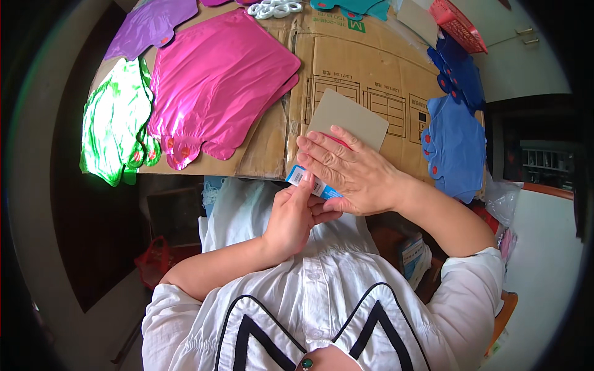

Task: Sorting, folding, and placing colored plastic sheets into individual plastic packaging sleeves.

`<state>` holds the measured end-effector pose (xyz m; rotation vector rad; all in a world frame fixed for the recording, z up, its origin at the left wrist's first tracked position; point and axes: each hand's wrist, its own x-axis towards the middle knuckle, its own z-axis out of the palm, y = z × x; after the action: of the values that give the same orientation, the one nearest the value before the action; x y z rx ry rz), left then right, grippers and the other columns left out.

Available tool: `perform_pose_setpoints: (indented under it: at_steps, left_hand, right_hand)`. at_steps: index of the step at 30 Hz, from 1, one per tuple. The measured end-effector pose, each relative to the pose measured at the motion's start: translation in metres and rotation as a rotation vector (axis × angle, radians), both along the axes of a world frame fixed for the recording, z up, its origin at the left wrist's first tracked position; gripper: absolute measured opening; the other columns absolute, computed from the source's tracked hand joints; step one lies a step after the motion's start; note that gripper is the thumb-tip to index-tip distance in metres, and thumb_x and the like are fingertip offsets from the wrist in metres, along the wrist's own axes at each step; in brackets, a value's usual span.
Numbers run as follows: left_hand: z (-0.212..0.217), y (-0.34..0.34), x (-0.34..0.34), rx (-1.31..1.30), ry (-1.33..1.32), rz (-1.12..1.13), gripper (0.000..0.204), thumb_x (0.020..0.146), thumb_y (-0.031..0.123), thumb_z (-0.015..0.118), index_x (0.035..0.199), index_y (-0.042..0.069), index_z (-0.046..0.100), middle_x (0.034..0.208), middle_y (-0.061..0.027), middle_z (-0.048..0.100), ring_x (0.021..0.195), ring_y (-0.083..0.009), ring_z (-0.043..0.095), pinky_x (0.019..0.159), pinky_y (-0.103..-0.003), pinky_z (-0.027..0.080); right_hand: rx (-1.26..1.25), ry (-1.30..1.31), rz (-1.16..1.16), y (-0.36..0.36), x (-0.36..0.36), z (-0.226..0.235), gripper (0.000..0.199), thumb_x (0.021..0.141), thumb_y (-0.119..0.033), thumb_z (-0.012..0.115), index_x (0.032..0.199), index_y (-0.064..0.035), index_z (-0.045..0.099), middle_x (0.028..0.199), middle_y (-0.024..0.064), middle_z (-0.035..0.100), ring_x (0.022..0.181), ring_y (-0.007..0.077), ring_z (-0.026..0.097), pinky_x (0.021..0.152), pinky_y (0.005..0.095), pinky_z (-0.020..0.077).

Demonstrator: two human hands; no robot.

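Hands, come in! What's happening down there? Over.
Left hand pinching blue label. Right hand spread over grey card, hiding part. Pink foil lies left, out of the way.

This is looking like a home room doubling as a small handwork corner: a brown printed cardboard worktop [356, 55] is bearing piles of flat, shiny pink foil shapes [216, 74] and smooth blue shapes [456, 145], while a white cabinet [513, 65] with metal handles [530, 42] is standing near a red plastic basket [458, 28].
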<state>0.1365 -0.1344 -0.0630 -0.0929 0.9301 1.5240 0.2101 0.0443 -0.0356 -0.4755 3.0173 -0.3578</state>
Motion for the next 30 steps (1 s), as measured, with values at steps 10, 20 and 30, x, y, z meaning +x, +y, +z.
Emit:
perform_pose_setpoints:
  at_steps: [10, 20, 30]
  left_hand:
    - [0.001, -0.005, -0.007, 0.071, -0.163, -0.014, 0.052, 0.103, 0.046, 0.038, 0.121, 0.002, 0.057, 0.111, -0.0151, 0.068, 0.097, -0.0224, 0.068, 0.09, -0.037, 0.053]
    - [0.0, -0.004, 0.009, 0.041, -0.008, 0.068, 0.029, 0.101, 0.029, 0.053, 0.103, 0.001, 0.061, 0.096, -0.0077, 0.068, 0.084, -0.0148, 0.067, 0.081, -0.031, 0.057]
    - [-0.001, 0.002, 0.007, -0.054, 0.02, 0.058, 0.036, 0.102, 0.034, 0.051, 0.106, 0.0, 0.059, 0.099, -0.0114, 0.068, 0.087, -0.0207, 0.069, 0.08, -0.035, 0.058]
  right_hand:
    - [-0.011, 0.023, -0.011, -0.002, 0.001, -0.001, 0.086, 0.087, -0.055, 0.055, 0.151, -0.0051, 0.026, 0.16, 0.0128, 0.016, 0.149, 0.0269, 0.014, 0.12, 0.0474, 0.0078]
    - [-0.191, -0.001, -0.037, 0.007, 0.003, 0.016, 0.078, 0.085, -0.032, 0.063, 0.15, -0.005, 0.029, 0.157, 0.0158, 0.026, 0.146, 0.0303, 0.024, 0.119, 0.0493, 0.016]
    - [-0.123, 0.047, -0.005, 0.007, 0.006, 0.004, 0.078, 0.082, -0.022, 0.066, 0.149, -0.006, 0.031, 0.157, 0.0147, 0.026, 0.146, 0.0305, 0.023, 0.119, 0.0486, 0.0154]
